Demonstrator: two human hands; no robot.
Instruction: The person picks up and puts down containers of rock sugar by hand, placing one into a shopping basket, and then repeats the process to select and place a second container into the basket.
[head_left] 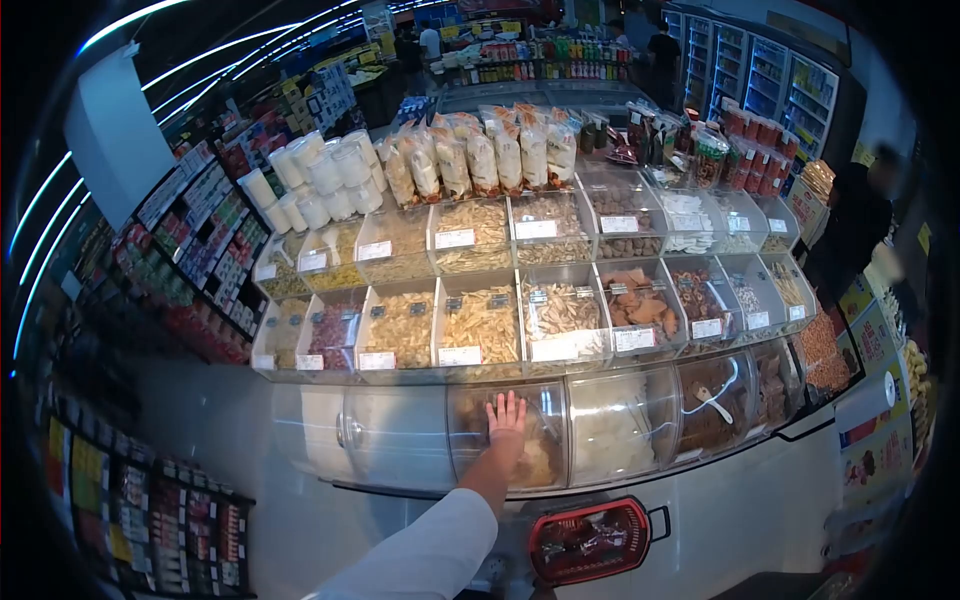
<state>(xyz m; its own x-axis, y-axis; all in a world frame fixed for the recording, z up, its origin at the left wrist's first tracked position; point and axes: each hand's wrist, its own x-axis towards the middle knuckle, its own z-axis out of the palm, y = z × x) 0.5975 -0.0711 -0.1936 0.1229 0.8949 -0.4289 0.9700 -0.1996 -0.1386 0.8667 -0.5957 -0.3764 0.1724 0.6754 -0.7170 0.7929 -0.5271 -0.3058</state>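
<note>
My left hand (pixel 508 418), at the end of a white sleeve, reaches forward with its fingers stretched out flat. It overlaps the clear lid of a bulk bin (pixel 470 440) in the lowest row, and brownish-yellow dried food shows through the plastic. To its left is a bin (pixel 395 430) with pale contents; to its right, another bin (pixel 620 425) holds whitish pieces. Above the fingers is a bin of pale yellow dried slices (pixel 480 320). My right hand is out of view.
On the floor in front of the bins stands a red shopping basket (pixel 588 542) with packaged goods inside. A white scoop (pixel 713 403) lies in a bin of brown food. White canisters (pixel 335 175) and bagged goods (pixel 485 160) line the top. A person in dark clothes (pixel 845 225) stands at right.
</note>
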